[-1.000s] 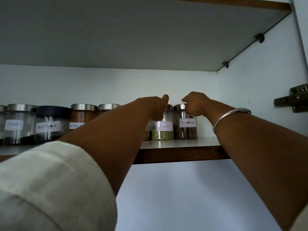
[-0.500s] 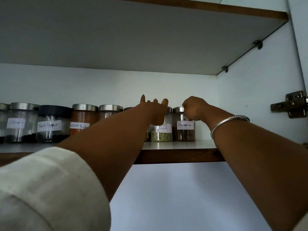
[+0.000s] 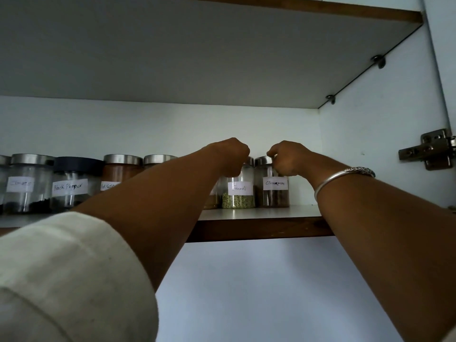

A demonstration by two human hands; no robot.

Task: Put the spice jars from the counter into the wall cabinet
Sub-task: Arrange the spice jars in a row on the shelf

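Reaching up past the shelf (image 3: 259, 228) front edge, we curl our left hand (image 3: 230, 156) over the Fennel jar (image 3: 238, 191) and our right hand (image 3: 287, 157) on the Cinnamon jar (image 3: 275, 190) lid, seemingly gripping, to seat both near the shelf's right back corner.

Left arm (image 3: 153, 193) bare below rolled-up off-white cloth sleeve (image 3: 69, 280); right arm (image 3: 394, 230) bare; plain silver metal bangle (image 3: 343, 176) at wrist.
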